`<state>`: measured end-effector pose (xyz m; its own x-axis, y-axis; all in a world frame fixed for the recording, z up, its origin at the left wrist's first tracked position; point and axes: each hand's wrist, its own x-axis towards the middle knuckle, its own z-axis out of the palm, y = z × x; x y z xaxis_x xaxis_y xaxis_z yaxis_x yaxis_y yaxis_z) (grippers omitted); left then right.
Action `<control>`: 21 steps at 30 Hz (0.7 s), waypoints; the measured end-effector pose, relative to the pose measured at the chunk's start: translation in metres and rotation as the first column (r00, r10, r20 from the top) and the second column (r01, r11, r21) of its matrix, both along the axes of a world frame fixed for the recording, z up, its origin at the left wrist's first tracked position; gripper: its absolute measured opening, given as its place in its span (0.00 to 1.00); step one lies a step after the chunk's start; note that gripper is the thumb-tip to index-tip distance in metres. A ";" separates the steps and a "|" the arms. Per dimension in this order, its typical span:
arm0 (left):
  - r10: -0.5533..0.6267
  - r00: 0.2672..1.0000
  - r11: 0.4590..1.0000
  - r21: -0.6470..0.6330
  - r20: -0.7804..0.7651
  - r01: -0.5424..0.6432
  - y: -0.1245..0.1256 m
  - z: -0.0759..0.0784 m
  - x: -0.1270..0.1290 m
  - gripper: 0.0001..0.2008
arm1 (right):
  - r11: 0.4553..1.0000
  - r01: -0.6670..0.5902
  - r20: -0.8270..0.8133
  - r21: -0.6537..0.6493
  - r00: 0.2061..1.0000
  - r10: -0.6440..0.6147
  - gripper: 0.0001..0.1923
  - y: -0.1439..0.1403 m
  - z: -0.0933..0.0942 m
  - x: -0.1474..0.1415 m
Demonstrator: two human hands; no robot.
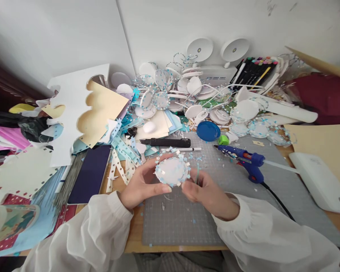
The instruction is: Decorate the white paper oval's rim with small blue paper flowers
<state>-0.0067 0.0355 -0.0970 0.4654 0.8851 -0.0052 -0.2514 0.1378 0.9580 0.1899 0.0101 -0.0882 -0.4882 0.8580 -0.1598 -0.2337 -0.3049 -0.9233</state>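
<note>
Head view: a white disc (172,172) is being held over the cutting mat (184,226) by the left grip (140,185), while its edge is being met by the curled right grip (206,192), whose pinch cannot be confirmed. Most of the rim seems already to be carrying star trim (187,164); whether any part is being left bare cannot be told.

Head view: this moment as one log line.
left hand: holds disc | right hand: fingertips at disc's rim | disc: star-trimmed, above mat | glue gun: on mat, unheld
</note>
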 end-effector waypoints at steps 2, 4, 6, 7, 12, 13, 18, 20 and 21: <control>0.026 0.999 1.000 0.001 -0.020 -0.026 0.001 0.000 0.000 0.35 | 1.000 0.011 0.053 0.010 0.999 -0.011 0.19 0.000 0.000 0.002; 0.056 0.998 0.998 -0.004 -0.026 -0.056 0.001 0.000 0.001 0.35 | 0.999 0.033 0.048 0.021 0.998 -0.034 0.19 0.000 0.002 0.003; 0.061 0.998 0.998 -0.019 -0.013 -0.061 0.001 0.000 0.001 0.34 | 0.997 0.077 -0.021 0.016 0.997 -0.077 0.17 0.001 0.004 0.004; 0.053 0.999 0.998 -0.033 0.003 -0.053 0.001 0.001 0.001 0.33 | 0.994 0.105 -0.070 0.002 0.992 -0.104 0.16 0.002 0.005 0.005; 0.082 0.984 0.993 -0.093 0.160 -0.067 0.001 0.002 0.000 0.27 | 0.940 0.316 -0.226 -0.130 0.913 -0.339 0.13 0.010 0.013 0.014; 0.107 0.973 0.989 -0.120 0.202 -0.084 0.003 0.003 0.000 0.26 | 0.916 0.371 -0.217 -0.151 0.892 -0.397 0.12 0.013 0.014 0.017; 0.276 0.889 0.902 -0.419 0.366 -0.108 0.012 0.011 -0.003 0.35 | 0.824 0.532 -0.182 -0.197 0.806 -0.563 0.11 0.024 0.012 0.027; 0.330 0.860 0.858 -0.503 0.389 -0.101 0.015 0.014 -0.004 0.38 | 0.821 0.534 -0.207 -0.202 0.796 -0.569 0.10 0.026 0.009 0.028; 0.342 0.854 0.846 -0.525 0.393 -0.097 0.016 0.015 -0.004 0.39 | 0.825 0.527 -0.219 -0.205 0.797 -0.564 0.09 0.027 0.008 0.027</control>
